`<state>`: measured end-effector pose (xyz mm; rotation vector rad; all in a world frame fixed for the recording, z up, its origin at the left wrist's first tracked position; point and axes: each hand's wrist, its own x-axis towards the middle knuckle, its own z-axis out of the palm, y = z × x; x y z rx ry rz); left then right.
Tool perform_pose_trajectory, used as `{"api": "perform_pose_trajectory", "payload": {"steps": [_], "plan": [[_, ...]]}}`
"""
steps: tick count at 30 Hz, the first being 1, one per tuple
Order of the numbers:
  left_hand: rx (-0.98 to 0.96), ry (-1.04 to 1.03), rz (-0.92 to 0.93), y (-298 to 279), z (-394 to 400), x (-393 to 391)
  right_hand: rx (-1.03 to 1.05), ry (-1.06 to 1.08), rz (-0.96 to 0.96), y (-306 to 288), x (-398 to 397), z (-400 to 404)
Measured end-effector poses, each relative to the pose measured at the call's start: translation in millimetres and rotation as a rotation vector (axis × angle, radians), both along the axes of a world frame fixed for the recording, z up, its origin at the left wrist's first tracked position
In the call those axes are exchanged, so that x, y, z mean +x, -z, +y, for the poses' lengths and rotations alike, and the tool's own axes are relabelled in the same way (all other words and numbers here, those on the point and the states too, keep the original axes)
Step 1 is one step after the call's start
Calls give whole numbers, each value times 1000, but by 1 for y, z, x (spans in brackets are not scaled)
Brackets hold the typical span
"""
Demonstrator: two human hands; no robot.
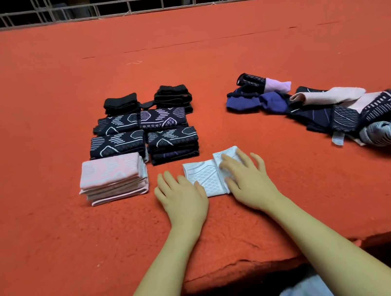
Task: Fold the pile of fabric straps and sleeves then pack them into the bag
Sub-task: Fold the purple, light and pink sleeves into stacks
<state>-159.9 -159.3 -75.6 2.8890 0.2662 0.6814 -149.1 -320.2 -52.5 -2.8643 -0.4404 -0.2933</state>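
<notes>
At the left of the frame sits my pink folded stack (113, 178), and behind it four dark patterned stacks (142, 135) and two black ones (147, 100), seven in all on the red worktop (27, 97). At centre my left hand (183, 196) lies flat and released, its thumb side touching the left edge of the white sleeve (205, 175). That sleeve runs left to right, and my right hand (248, 178) presses flat on its right half, fingers spread, grasping nothing. I judge the fold nearly done. At far right lies the unfolded pile (332, 111), nearer my right hand. I see no bag clearly.
</notes>
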Motion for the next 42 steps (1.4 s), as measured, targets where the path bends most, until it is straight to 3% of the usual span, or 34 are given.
{"api": "perform_pose_trajectory", "payload": {"steps": [3,8,17,22,29,33,37,39,42], "plan": [[57,38,-52,3,2,2,-154,96,35,0,-1,3],[22,207,-165,5,4,5,-227,93,73,4,2,6],[-13,224,-460,-22,28,15,-14,44,116,5,5,33],[24,218,-548,-28,49,18,-45,30,69,4,5,64],[-105,329,-551,-31,42,17,-90,102,12,8,10,68],[-278,381,-468,-44,23,19,195,186,-123,8,7,61],[-845,513,-47,-55,1,8,580,389,-107,3,3,46],[-911,574,96,-49,-1,5,576,380,-79,2,2,45],[-870,652,84,-37,5,1,578,351,-91,3,0,47]]}}
